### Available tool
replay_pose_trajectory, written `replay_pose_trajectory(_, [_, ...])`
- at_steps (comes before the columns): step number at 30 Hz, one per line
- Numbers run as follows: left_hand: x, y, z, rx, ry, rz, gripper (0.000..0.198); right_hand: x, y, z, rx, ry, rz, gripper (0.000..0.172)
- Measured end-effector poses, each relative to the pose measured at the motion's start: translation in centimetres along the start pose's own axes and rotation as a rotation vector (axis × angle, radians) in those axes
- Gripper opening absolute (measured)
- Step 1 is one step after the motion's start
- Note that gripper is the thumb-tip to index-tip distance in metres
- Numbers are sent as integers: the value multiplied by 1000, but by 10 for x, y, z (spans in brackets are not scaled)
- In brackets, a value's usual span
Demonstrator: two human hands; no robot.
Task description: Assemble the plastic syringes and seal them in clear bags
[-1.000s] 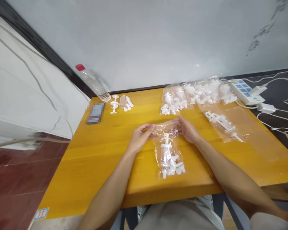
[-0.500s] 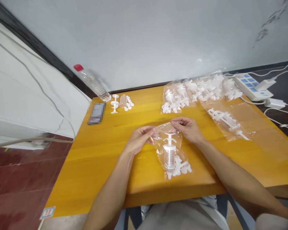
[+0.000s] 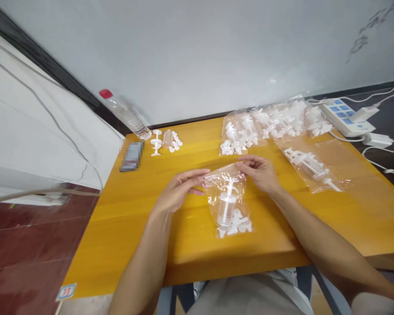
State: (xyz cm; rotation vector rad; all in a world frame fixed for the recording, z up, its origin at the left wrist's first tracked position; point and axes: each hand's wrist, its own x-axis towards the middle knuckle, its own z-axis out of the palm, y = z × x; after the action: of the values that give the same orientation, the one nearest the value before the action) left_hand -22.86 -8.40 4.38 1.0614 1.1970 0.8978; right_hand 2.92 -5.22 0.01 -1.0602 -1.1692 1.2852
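A clear plastic bag [image 3: 213, 192] hangs tilted over the near middle of the yellow table [image 3: 124, 218]. Inside it are a clear ribbed cylinder with a white plunger [image 3: 228, 201] and several small white plastic parts [image 3: 238, 222] at the bottom. My left hand [image 3: 182, 188] pinches the bag's upper left corner between its fingers. At the upper right corner, my right hand [image 3: 258, 173] is closed on the bag with thumb and fingertips.
Filled clear bags [image 3: 276, 122] lie along the back; another bagged plunger set [image 3: 308, 166] is at the right. Loose white parts [image 3: 156, 142], a phone [image 3: 132, 156] and a red-capped bottle [image 3: 128, 116] stand back left. A power strip [image 3: 346, 118] with cables sits back right.
My left hand has moved slightly left, and the bag's top edge is stretched straighter. The bag and its contents have shifted a little left and up.
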Motion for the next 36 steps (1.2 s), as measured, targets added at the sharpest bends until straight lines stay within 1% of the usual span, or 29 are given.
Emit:
replay_pose_trajectory(2, [0, -1, 4, 23, 43, -22, 52, -3, 0, 2, -11, 21, -24, 38])
replay_pose_trajectory(4, [0, -4, 7, 93, 76, -12, 47, -5, -1, 4, -26, 34, -50, 38])
replay_pose_trajectory(6, [0, -8, 7, 135, 40, -6, 43, -7, -2, 4, -37, 46, -69, 36])
replay_pose_trajectory(8, [-1, -10, 5, 122, -2, 20, 43, -7, -3, 3, -28, 39, -71, 36])
replay_pose_trajectory(10, [-2, -10, 4, 97, 6, 58, 45, -6, -2, 1, 6, -14, -40, 40])
replay_pose_trajectory(12, [-2, -10, 6, 78, 42, 84, 46, -6, 2, -2, 40, -108, 47, 46])
replay_pose_trajectory(15, [-1, -12, 13, 61, 86, 52, 50, -5, 8, -5, 20, -218, 165, 42])
replay_pose_trajectory(17, [1, -15, 16, 67, 89, 16, 51, -6, 9, -6, -10, -226, 167, 38])
replay_pose_trajectory(20, [3, -21, 14, 92, 61, 22, 43, -7, 7, -5, -43, -203, 139, 38])
replay_pose_trajectory(22, [3, -23, 9, 114, 16, 35, 40, -8, 5, -3, -68, -191, 129, 39])
replay_pose_trajectory(24, [3, -24, 7, 130, -37, 21, 40, -9, 2, -2, -97, -179, 118, 44])
replay_pose_trajectory(25, [3, -24, 7, 123, -45, 8, 39, -9, 1, -2, -119, -172, 109, 47])
replay_pose_trajectory(27, [3, -25, 12, 79, -26, -4, 41, -10, 0, 0, -169, -160, 94, 54])
replay_pose_trajectory(29, [4, -27, 19, 25, 25, 8, 41, -11, -1, 1, -171, -151, 102, 57])
replay_pose_trajectory(32, [5, -32, 29, -12, 80, 55, 42, -13, 0, 4, -92, -153, 168, 49])
replay_pose_trajectory(36, [3, -36, 30, 19, 128, 129, 41, -13, 3, 5, -87, -200, 200, 44])
